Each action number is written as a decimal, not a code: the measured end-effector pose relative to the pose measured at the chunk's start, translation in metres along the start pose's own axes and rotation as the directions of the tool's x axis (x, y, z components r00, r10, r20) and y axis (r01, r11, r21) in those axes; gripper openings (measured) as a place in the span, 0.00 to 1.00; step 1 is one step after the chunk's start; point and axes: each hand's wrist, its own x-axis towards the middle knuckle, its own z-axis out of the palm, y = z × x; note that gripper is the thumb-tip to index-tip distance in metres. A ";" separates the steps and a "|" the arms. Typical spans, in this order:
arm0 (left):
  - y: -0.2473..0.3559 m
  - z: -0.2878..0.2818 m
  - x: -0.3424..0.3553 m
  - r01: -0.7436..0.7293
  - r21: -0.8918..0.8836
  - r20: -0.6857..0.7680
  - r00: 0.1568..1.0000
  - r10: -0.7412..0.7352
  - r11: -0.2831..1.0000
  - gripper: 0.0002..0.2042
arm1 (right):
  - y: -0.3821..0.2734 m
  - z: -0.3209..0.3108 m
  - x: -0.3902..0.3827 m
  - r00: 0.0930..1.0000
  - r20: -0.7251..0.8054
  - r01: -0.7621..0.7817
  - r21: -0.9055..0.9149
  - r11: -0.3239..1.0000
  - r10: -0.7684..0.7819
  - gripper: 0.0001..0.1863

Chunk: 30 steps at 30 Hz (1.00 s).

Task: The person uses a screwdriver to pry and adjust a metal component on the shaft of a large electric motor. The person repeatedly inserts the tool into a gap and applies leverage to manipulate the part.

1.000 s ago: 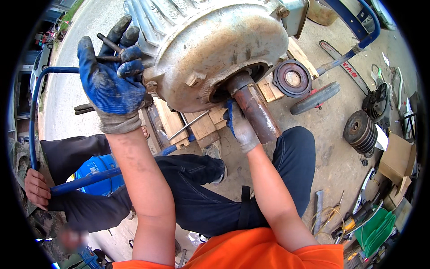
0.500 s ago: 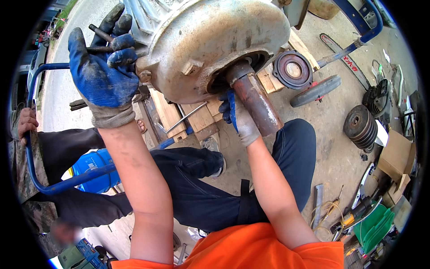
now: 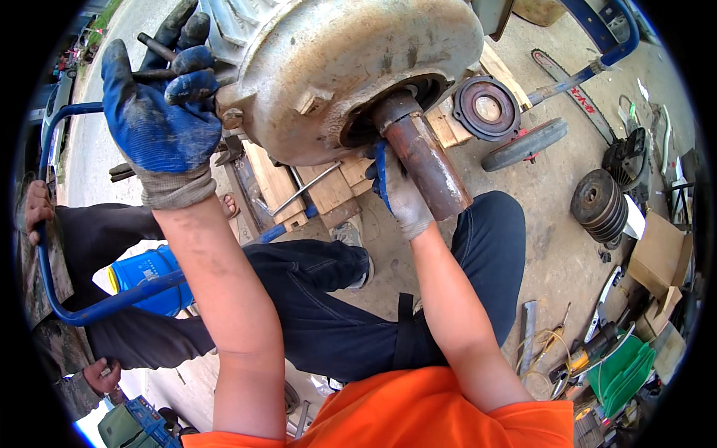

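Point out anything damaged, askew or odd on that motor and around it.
The motor housing is stained and worn, and its shaft is rust-brown. It sits on wooden blocks, not a stand. The left hand holds a dark rod at its rim; the right hand cups the shaft. Pulleys and tools lie scattered on the floor.

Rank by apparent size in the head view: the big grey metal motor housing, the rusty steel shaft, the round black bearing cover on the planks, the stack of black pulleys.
1. Grey metal motor housing, though nearest the camera.
2. Rusty steel shaft.
3. Black bearing cover and black pulley stack: too alike to rank.
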 end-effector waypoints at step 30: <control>-0.001 0.005 -0.002 -0.034 0.087 -0.036 0.999 0.037 0.996 0.31 | 0.029 0.001 0.006 0.995 0.027 0.093 0.215 0.972 -0.101 0.20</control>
